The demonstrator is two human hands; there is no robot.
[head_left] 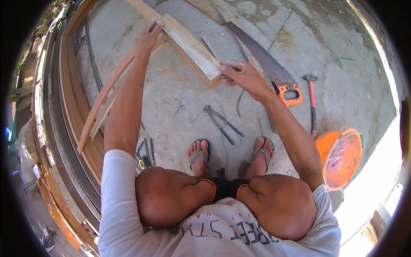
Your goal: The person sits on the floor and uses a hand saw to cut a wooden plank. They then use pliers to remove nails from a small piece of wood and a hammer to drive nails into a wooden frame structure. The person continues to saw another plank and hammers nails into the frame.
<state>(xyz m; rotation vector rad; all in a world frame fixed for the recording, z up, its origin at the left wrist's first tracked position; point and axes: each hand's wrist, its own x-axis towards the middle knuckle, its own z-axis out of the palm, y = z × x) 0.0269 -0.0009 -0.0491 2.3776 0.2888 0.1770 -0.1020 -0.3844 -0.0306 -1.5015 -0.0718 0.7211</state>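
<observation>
My left hand (147,39) is closed on the near edge of a short wooden board (190,48) with a pale, whitish face. At the board's other end, my right hand (243,78) grips the corner between thumb and fingers. Lighter wood shows along the board's far side and below its near edge; I cannot tell whether these pieces are joined to it. A long wooden strip (143,9) runs away from its upper left end. Just past the board, near my right hand, lies a thin grey strip (210,47).
A handsaw (267,62) with an orange handle lies right of my right hand. Beyond it are a red-handled hammer (312,100) and an orange bucket (342,158). Pincers (220,122) lie before my feet. Long wooden planks (70,98) line the left side.
</observation>
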